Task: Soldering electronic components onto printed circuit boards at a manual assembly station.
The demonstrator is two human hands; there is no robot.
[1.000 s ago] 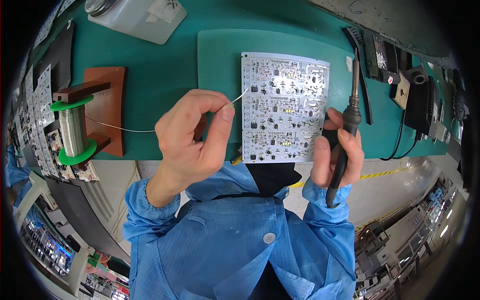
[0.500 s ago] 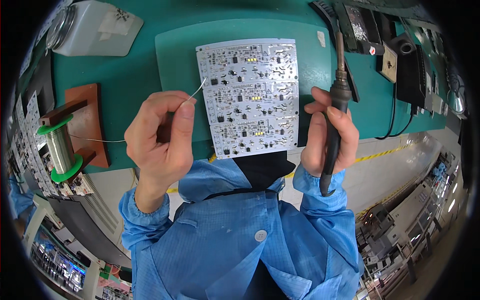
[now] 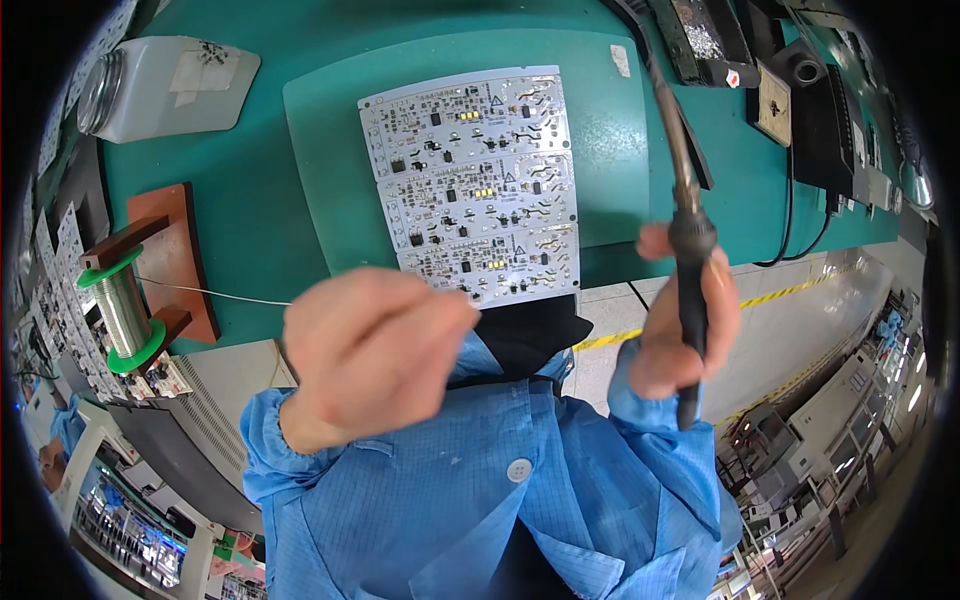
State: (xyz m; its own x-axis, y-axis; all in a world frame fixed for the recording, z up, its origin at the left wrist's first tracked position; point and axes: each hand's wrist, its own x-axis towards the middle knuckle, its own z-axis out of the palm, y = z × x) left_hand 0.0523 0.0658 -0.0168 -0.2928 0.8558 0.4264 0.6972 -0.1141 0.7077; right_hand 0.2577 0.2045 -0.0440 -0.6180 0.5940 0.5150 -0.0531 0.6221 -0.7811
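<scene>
Now the right hand (image 3: 680, 330) is clenched on the soldering iron (image 3: 685, 250), its long axis running up-left to the far edge. Left hand (image 3: 375, 345) pinches solder wire (image 3: 210, 292) trailing left to the spool (image 3: 120, 310). Circuit panel (image 3: 475, 180) lies between and beyond both, on open green tabletop (image 3: 250, 200).

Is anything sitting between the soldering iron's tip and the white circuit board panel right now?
Nothing visible. The soldering iron, gripped in the right hand, is raised beside the circuit board panel; only bare green mat lies between them.
</scene>
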